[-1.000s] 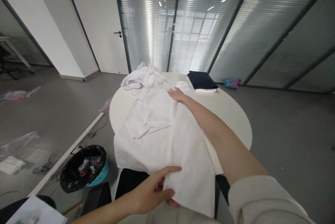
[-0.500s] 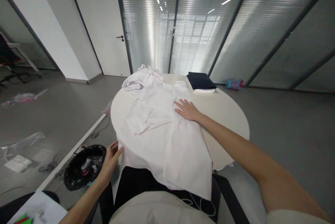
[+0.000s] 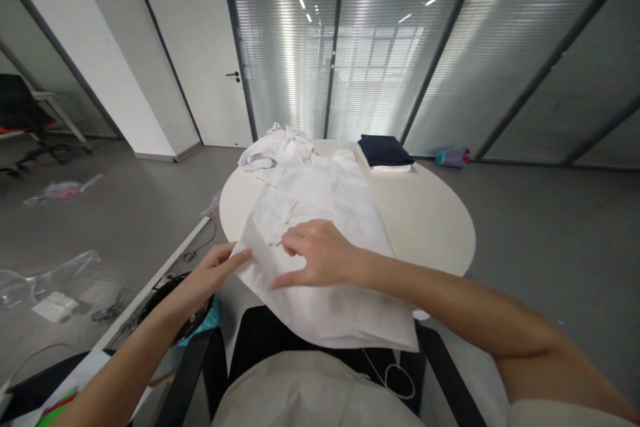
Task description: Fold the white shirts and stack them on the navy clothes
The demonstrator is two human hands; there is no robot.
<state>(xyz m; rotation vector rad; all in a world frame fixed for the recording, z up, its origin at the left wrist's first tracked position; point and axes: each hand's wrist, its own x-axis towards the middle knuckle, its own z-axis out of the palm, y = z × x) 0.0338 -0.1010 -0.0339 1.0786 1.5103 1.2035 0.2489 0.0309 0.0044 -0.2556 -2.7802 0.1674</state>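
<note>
**White garment, on round table**
Near edge overhanging. Left hand: thumb and fingers pinching its left edge. Right hand: over cloth, half-open, thumb parted from curled fingers, gripping nothing visible. Paper sheet, lower left: coloured patch unreadable.

White garment across pale table, left hand holding its edge, right hand over it

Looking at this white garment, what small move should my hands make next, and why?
I'd probably bring the left edge of the white garment inward with your left hand: it seems to have that edge between thumb and fingers, and your right hand, thumb and fingers apart, is over the garment, well placed to guide it.
</note>
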